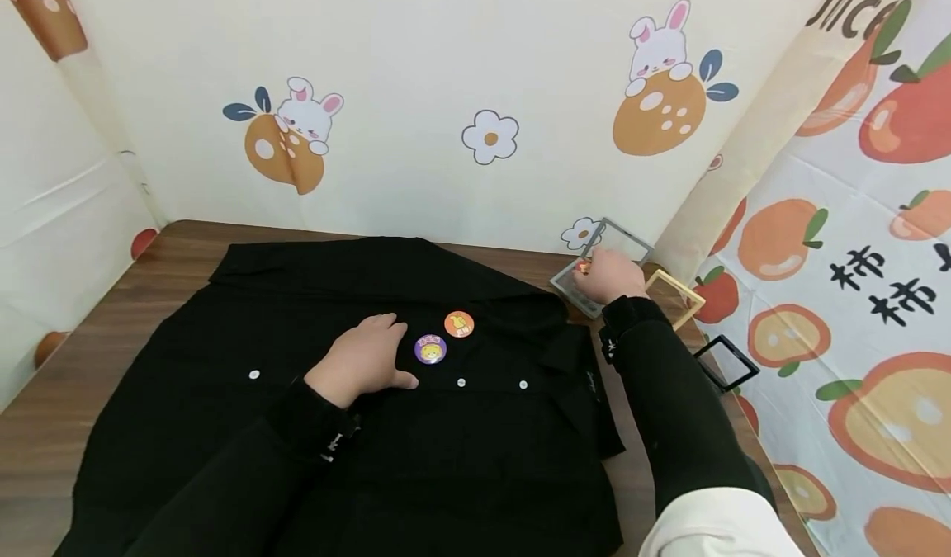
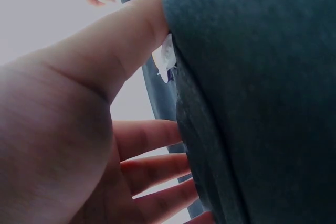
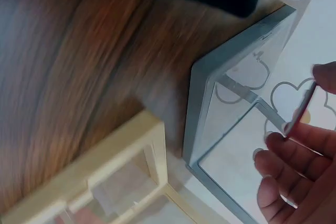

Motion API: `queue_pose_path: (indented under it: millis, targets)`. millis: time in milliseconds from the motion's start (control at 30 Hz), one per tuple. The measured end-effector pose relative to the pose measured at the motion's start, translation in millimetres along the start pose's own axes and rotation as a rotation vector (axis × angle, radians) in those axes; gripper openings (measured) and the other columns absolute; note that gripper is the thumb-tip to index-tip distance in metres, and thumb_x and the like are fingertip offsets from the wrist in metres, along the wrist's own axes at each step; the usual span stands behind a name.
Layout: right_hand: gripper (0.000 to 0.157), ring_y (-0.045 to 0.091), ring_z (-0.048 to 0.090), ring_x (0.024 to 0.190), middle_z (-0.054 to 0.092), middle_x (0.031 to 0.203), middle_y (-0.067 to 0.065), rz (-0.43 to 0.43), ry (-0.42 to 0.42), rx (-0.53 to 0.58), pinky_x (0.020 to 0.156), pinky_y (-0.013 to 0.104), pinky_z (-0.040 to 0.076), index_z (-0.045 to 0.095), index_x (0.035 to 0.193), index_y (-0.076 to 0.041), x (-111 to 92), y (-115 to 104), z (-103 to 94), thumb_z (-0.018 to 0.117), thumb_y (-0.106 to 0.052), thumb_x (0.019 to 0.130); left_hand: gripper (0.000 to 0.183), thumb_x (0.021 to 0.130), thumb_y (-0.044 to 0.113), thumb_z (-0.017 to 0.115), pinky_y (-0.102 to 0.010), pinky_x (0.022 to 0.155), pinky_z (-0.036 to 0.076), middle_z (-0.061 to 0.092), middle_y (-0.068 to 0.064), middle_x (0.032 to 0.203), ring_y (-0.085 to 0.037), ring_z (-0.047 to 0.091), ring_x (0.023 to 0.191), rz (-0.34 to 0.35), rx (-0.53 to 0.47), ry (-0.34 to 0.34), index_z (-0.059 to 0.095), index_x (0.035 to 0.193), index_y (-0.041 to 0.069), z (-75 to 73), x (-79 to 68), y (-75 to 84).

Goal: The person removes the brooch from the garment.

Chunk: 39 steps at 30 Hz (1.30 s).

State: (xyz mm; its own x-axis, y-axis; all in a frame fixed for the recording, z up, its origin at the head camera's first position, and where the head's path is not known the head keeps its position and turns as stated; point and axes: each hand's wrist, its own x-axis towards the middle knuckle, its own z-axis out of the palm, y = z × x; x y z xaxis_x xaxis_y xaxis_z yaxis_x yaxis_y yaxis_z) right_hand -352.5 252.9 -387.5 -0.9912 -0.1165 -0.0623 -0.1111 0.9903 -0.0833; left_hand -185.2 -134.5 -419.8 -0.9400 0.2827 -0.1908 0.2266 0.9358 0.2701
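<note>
A black button-up shirt [image 1: 483, 474] lies spread on the table. On its front sit a purple round badge [image 1: 430, 349] and an orange round badge [image 1: 459, 323]. My left hand [image 1: 362, 361] rests on the cloth just left of them, fingers relaxed and holding nothing; in the left wrist view its thumb and fingers touch the dark fabric. At the far right, my right hand [image 1: 613, 276] pinches another small round badge [image 3: 300, 111], seen nearly edge-on in the right wrist view. It is over an opened grey display case [image 3: 202, 93] with a clear lid.
Right of the grey case stand an opened cream display case [image 3: 115, 156] and a black display case [image 1: 731, 363], along the table's right edge. White buttons [image 1: 461, 383] run across the shirt. A printed cloth wall [image 1: 416, 70] rises behind the wooden table [image 1: 44, 450].
</note>
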Motion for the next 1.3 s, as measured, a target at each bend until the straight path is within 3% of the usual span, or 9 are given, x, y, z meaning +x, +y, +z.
queue_pose_path:
  millis: [367, 733, 833, 933, 1067, 1300]
  targets:
    - [0.044, 0.034, 0.061, 0.072, 0.062, 0.081, 0.017, 0.085, -0.12, -0.05, 0.06, 0.046, 0.048, 0.055, 0.068, -0.01, 5, -2, 10.0, 0.044, -0.033, 0.104, 0.092, 0.084, 0.051, 0.084, -0.058, 0.114, 0.036, 0.038, -0.026, 0.159, -0.044, 0.036, 0.146, -0.01, 0.018, -0.018, 0.05, 0.15, -0.002, -3.9, 0.6, 2.2]
    - [0.041, 0.04, 0.062, 0.086, 0.063, 0.097, 0.023, 0.114, -0.176, -0.034, 0.074, 0.051, 0.05, 0.057, 0.076, -0.007, 2, -7, 9.5, 0.044, -0.032, 0.106, 0.092, 0.084, 0.052, 0.083, -0.058, 0.114, 0.037, 0.038, -0.026, 0.159, -0.043, 0.035, 0.146, -0.014, 0.031, -0.02, 0.049, 0.151, -0.001, -1.3, -0.2, 1.6]
    - [0.04, 0.042, 0.061, 0.091, 0.062, 0.102, 0.026, 0.119, -0.17, -0.029, 0.076, 0.052, 0.049, 0.06, 0.086, -0.002, 4, -7, 11.0, 0.046, -0.033, 0.105, 0.093, 0.084, 0.053, 0.083, -0.058, 0.114, 0.036, 0.038, -0.025, 0.159, -0.043, 0.035, 0.147, -0.015, 0.033, -0.019, 0.049, 0.151, -0.001, -0.3, 0.2, 1.2]
    - [0.043, 0.046, 0.06, 0.101, 0.059, 0.116, 0.031, 0.126, -0.17, -0.022, 0.082, 0.056, 0.05, 0.063, 0.109, 0.005, 5, -5, 12.7, 0.049, -0.035, 0.104, 0.093, 0.084, 0.054, 0.083, -0.057, 0.114, 0.037, 0.039, -0.025, 0.159, -0.043, 0.036, 0.146, -0.01, 0.039, -0.017, 0.049, 0.151, -0.001, 0.0, 0.5, 1.3]
    - [0.058, 0.05, 0.056, 0.109, 0.052, 0.127, 0.036, 0.142, -0.184, 0.004, 0.087, 0.06, 0.049, 0.052, 0.135, 0.011, 5, -3, 14.7, 0.054, -0.036, 0.103, 0.093, 0.084, 0.054, 0.083, -0.058, 0.113, 0.038, 0.039, -0.026, 0.158, -0.044, 0.037, 0.145, -0.003, 0.047, -0.017, 0.049, 0.151, -0.001, -1.8, -0.4, 1.6]
    - [0.06, 0.054, 0.052, 0.115, 0.048, 0.135, 0.037, 0.146, -0.179, 0.019, 0.093, 0.063, 0.046, 0.045, 0.142, 0.012, 5, -4, 19.1, 0.052, -0.035, 0.105, 0.093, 0.084, 0.054, 0.083, -0.058, 0.113, 0.038, 0.038, -0.026, 0.159, -0.044, 0.036, 0.145, -0.006, 0.043, -0.025, 0.048, 0.151, -0.001, -3.8, -1.4, 1.4]
